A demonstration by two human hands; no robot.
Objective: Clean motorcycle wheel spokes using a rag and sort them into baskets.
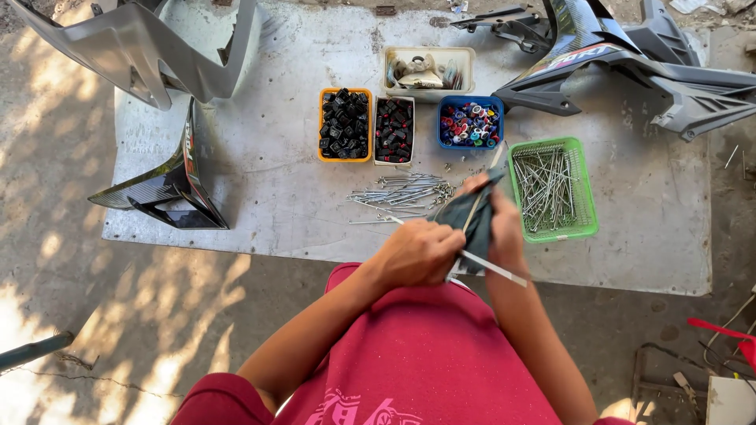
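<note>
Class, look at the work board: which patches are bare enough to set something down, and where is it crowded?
Bare board lies between the dark panel and the loose rod pile, and right of the green basket, below the black fairing. It is crowded mid-board: the orange tray, blue tray, rods, basket, left hand and right hand sit close together.

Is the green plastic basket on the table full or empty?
Partly full. The green plastic basket holds a loose layer of long thin metal rods across its floor, below the rim.
</note>
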